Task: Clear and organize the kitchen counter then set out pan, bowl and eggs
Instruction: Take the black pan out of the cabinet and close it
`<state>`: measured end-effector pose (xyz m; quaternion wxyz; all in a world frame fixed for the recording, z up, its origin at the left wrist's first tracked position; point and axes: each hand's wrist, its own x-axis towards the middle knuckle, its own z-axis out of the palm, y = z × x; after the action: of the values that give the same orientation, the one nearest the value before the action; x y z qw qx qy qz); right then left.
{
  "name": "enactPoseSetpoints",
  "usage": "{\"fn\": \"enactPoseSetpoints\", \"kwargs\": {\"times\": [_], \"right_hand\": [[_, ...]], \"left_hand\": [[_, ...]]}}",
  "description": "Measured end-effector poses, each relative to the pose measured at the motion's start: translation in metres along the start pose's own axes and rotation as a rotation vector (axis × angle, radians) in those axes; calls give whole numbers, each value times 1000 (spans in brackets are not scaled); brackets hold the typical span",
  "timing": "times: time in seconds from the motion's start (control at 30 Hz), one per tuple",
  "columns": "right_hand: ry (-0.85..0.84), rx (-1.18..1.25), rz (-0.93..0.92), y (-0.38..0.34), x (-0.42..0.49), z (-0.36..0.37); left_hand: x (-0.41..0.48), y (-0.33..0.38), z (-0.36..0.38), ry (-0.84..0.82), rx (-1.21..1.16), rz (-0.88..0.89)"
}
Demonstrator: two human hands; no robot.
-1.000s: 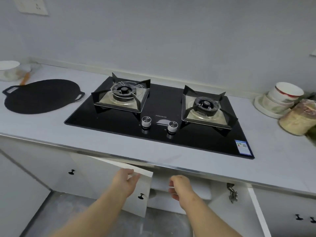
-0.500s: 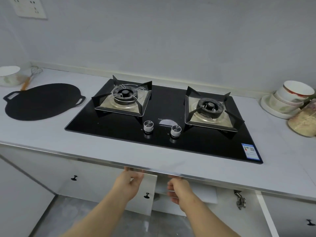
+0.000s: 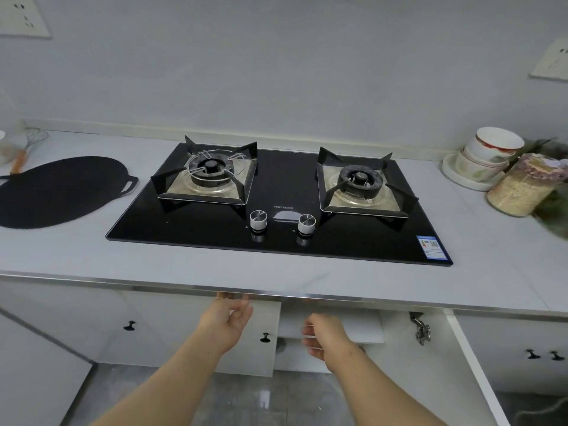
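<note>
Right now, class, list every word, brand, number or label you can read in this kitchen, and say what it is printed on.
"PERCEN", then characters too blurred to read: on the black hob, front centre.
Blue label at the hob's front right corner: print too small to read.
Marks beside the left knob and right knob: too small to read.
Nothing else is legible.
</note>
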<state>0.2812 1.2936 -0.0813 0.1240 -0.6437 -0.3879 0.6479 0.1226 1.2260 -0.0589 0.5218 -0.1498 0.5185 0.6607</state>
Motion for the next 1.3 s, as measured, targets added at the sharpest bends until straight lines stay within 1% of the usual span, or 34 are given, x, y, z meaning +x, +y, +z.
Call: {"fn": "enactPoseSetpoints", "kwargs": {"times": [0.13,0.33,0.47,0.57,0.67,0.83,0.97,1.07,1.17,1.3], "right_hand": [[17,15,0,12,-12,-1],[56,63,-31,24,-30,-16],[92,89,-24,46,-41,-42],[113,98,-44,57,-52,-68],[147,86,-101,69,-62,-110],[234,-11,-152,100,-80,-184],[273,-3,-225,119,-89,-225],[312,-46,-270,135,-93,-256],[377,-150,-305,145,-95,-276],[445,-350,-259,155,-98,-293]], "left_hand": [[-9,-5,-3,16,136,-2],[-19,-26,-5,-94,445,-74],[-37,-64,2,-159,659,-97],[-48,-95,12,-174,755,-83],[-65,-133,32,-192,804,-59],[-107,-203,62,-239,839,-67],[-135,-245,78,-269,859,-44],[-153,-276,80,-274,870,-42],[-162,-293,78,-256,874,-27],[-166,-305,79,-232,900,-19]]}}
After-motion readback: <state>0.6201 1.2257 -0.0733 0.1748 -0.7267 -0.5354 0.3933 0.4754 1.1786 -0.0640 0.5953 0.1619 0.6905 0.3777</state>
